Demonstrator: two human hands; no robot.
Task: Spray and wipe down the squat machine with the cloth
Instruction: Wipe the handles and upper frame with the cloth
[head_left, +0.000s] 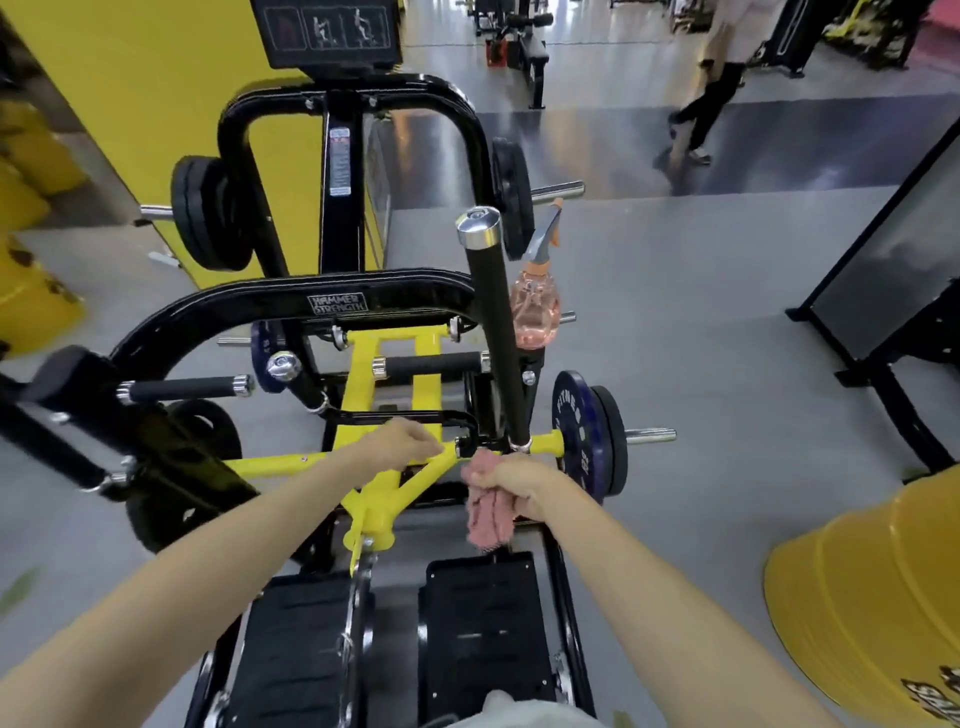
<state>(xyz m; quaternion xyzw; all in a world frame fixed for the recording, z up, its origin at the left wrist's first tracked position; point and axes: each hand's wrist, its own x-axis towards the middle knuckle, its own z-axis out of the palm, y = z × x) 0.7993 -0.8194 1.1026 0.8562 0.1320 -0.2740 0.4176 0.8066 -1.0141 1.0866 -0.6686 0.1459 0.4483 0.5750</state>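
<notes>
Cloth bunched in right hand, left hand blurred on yellow bar

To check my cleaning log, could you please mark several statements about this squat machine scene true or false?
1. The right hand grips the pink cloth. True.
2. The left hand holds the spray bottle. False: the bottle is up beside the black handle; the hand is at the yellow bar.
3. The foot plates are yellow. False: they are black.
4. A blue weight plate sits at the machine's right side. True.
</notes>
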